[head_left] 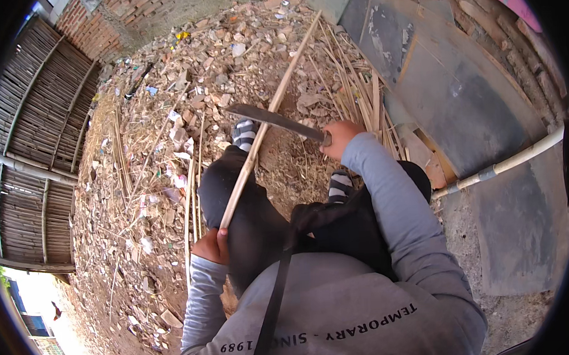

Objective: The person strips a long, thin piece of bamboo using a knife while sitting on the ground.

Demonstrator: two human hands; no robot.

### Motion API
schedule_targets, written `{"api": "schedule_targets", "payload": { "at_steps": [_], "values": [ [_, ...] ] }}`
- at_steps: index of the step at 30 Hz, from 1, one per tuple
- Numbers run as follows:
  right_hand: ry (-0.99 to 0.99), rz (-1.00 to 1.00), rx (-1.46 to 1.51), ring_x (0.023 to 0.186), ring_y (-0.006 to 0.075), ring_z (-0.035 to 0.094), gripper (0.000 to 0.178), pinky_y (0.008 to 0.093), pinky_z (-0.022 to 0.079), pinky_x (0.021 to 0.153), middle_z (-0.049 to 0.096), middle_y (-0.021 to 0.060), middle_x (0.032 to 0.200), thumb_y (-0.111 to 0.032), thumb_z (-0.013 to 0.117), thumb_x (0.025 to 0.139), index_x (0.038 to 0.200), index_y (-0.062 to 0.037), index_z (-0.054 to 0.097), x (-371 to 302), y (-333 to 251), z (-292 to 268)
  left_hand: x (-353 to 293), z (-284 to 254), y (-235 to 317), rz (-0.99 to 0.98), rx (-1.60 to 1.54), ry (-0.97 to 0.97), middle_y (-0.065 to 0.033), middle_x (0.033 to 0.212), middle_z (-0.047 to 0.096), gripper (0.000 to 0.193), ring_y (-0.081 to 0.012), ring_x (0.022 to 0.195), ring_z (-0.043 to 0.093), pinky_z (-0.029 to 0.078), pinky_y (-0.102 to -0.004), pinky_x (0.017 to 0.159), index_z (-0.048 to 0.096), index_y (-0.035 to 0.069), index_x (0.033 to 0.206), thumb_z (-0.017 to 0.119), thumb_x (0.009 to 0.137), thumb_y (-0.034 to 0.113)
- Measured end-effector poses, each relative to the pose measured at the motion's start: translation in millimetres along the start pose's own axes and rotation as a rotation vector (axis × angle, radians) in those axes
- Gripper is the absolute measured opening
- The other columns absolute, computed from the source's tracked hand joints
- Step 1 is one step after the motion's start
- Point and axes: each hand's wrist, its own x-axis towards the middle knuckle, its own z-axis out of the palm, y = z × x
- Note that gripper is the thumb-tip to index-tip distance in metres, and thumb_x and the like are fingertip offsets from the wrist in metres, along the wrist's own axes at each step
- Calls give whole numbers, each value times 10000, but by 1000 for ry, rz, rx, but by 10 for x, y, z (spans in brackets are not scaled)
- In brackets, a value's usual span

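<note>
A long, pale bamboo strip (245, 173) slants from my left knee up toward the far wall. Its near end is gripped in my left hand (212, 245), closed beside the knee. My right hand (342, 139) is wrapped round the handle of a machete (279, 122), whose long dark blade points left. The blade lies across the strip about midway along it; whether its edge bites into the bamboo I cannot tell.
More split bamboo strips (357, 88) lie in a pile at the right, with others (193, 200) left of my knee. Rubble and litter (147, 240) cover the ground. A woven bamboo panel (27, 106) stands at the left; dark boards (466, 112) and a pole (500, 167) lie at the right.
</note>
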Motion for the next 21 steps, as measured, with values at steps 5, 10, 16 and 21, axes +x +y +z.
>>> {"api": "schedule_targets", "payload": {
  "at_steps": [5,10,16,21],
  "values": [
    [-85,-101,-98,849,359,649,305,435,518,780,676,158,844,-339,712,743,947,-114,686,-126,-262,-44,24,13,13,21,22,19,-217,549,521,412,-436,530,546,409,-509,482,497,52,681,472,956,358],
    [-80,-94,9,838,350,654,306,430,522,760,674,174,859,-342,704,742,940,-109,687,42,-90,40,17,33,23,39,4,56,-216,531,507,413,-429,505,535,402,-500,466,485,55,666,480,955,350],
    [-109,-169,-50,834,349,654,257,448,516,746,671,156,837,-327,677,757,897,-112,669,-128,-470,76,-41,41,-38,17,-26,72,-215,521,493,429,-429,498,529,390,-500,462,470,52,646,483,954,350],
    [-81,-60,-18,873,363,645,299,437,510,817,677,165,895,-334,681,755,952,-110,684,105,-31,91,3,33,32,29,-9,75,-214,525,500,405,-430,504,533,399,-496,464,485,54,650,502,947,329]
  ]
}}
